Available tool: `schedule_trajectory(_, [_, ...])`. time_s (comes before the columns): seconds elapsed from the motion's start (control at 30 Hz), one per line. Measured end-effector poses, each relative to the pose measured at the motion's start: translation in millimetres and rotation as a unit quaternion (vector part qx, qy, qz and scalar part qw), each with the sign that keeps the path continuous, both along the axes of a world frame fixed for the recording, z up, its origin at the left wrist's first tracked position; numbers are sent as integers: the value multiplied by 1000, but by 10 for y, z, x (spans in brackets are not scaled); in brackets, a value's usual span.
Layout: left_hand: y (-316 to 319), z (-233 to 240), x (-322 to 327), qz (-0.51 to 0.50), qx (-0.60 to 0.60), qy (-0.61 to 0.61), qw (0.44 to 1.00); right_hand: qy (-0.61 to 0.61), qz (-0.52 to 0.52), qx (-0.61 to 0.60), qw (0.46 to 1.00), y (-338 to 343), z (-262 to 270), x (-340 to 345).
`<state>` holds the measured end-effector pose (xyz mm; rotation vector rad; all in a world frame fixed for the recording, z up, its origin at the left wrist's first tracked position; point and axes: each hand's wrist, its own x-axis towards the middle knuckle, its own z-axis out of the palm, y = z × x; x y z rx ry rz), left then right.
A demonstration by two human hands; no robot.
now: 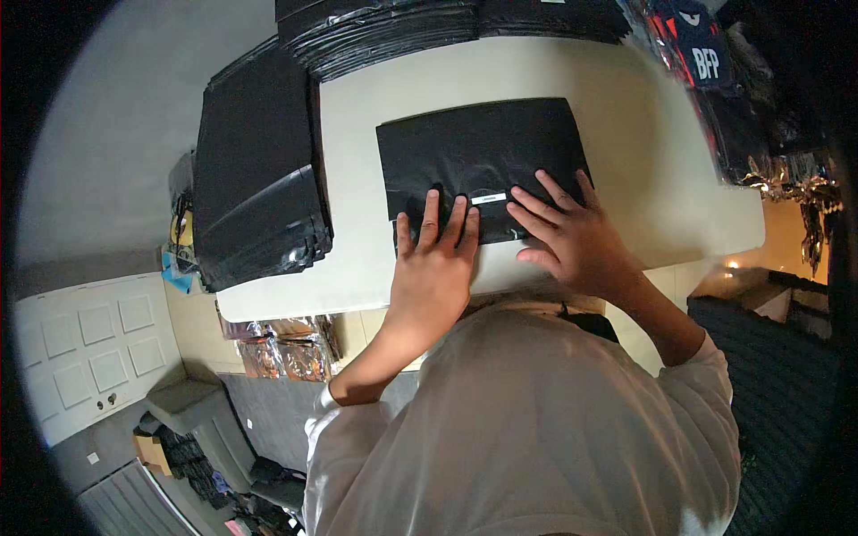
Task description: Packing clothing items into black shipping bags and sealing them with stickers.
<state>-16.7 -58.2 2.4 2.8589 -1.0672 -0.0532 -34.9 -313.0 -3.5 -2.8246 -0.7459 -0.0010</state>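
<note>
A black plastic mailer bag (476,144) lies flat on the white table (355,174) in front of me. Near its lower edge it bears a small white label (488,199) with print too small to tell. My left hand (434,268) presses on the bag's lower left part, palm down with fingers spread. To the right of the label, my right hand (570,234) rests with its fingertips on the bag and its thumb out to the side. Neither hand grips anything. What the bag contains is hidden.
A stack of black plastic bags (258,154) stands at the table's left end. More black bags (395,33) are piled along the far edge. Clear-wrapped garments (704,60) lie at the far right. Below the table's left front edge are shiny wrapped packets (288,348).
</note>
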Motion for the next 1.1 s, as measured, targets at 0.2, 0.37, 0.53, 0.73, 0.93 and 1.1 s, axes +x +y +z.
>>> schedule_trajectory(0.2, [233,21,-92,100,11,33,994,-31,-5,40,999,-203,111,217])
schedule_trajectory(0.37, [1105,-57,-35,175,-103,13,979,30,-242,182,953,-827,160,447])
schedule_trajectory(0.53, [1059,124,-315,274,-261,142,915,49,-275,136,951,-779,81,615])
schedule_trajectory(0.73, [573,-72,-352,201,-287,52,935,45,-371,70,925,-212,182,241])
schedule_trajectory(0.93, [429,22,-316,226,-310,87,919,-37,-429,183,884,-202,-33,194])
schedule_trajectory(1.1, [480,138,-238,232,-319,95,914,1,-434,194,880,-262,-69,271])
